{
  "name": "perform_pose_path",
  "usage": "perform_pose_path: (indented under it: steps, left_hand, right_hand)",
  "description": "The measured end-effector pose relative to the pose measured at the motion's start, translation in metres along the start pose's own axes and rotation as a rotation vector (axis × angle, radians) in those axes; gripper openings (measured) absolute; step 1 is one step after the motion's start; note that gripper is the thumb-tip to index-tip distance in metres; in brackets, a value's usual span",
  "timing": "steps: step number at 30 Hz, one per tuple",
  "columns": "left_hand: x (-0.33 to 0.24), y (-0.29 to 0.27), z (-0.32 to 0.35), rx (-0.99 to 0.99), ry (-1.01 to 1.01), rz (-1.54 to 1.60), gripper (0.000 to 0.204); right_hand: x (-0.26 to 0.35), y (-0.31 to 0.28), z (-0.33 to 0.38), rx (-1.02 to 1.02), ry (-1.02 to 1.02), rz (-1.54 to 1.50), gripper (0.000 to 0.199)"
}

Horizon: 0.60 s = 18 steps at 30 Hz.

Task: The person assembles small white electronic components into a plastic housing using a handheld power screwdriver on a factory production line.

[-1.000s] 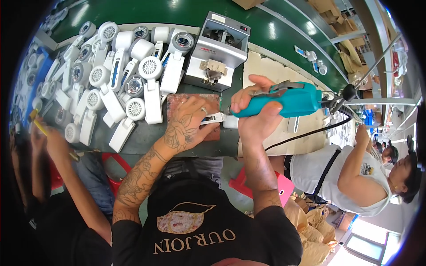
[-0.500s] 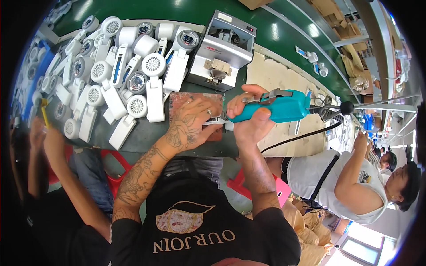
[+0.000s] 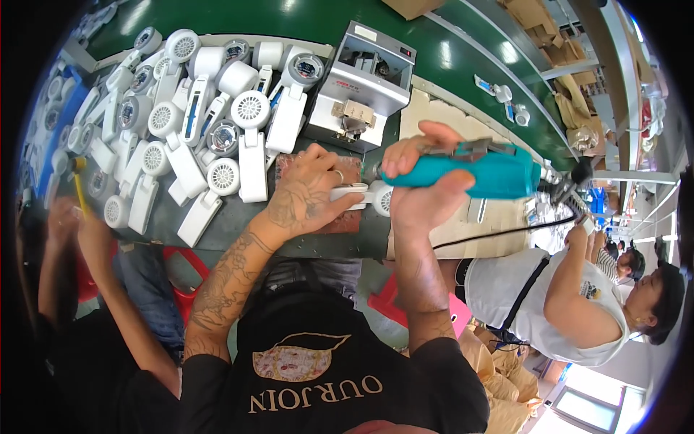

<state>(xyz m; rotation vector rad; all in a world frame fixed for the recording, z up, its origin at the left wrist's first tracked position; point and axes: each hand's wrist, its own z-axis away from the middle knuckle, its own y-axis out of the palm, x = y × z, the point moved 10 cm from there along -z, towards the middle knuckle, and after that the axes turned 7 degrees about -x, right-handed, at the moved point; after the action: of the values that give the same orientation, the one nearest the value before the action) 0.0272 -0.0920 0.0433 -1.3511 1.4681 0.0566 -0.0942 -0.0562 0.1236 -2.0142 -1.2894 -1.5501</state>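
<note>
At the far left of the counter [image 3: 238,217] we see a co-worker's hand [image 3: 61,217] near a heap of white hair-dryer shells [image 3: 195,123] that spreads toward a grey box-shaped machine [image 3: 365,83]. Our left hand [image 3: 307,195] lies palm down on a reddish mat [image 3: 340,220], its grip pressing a white dryer part [image 3: 361,194] against the mat just in front of that machine. Just to the right, touching that part's round end, our right hand [image 3: 423,192] has its grip closed around a teal electric screwdriver [image 3: 470,170], whose black cable [image 3: 506,235] trails right toward a person in a white top [image 3: 557,304].
</note>
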Motion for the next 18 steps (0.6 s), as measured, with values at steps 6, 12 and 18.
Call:
perform_pose_path:
  steps: [6,12,18]
  left_hand:
    - [-0.01,0.002,0.014,-0.009,0.138,-0.15,0.042]
    - [-0.011,-0.004,0.015,-0.044,0.097,-0.132,0.042]
    - [-0.002,0.0,0.014,-0.044,0.068,-0.124,0.043]
  right_hand:
    - [-0.034,0.024,-0.034,0.045,-0.064,0.031,0.071]
    - [-0.058,0.034,-0.033,0.119,-0.135,-0.003,0.052]
    - [-0.061,0.033,-0.031,0.13,-0.023,-0.004,0.047]
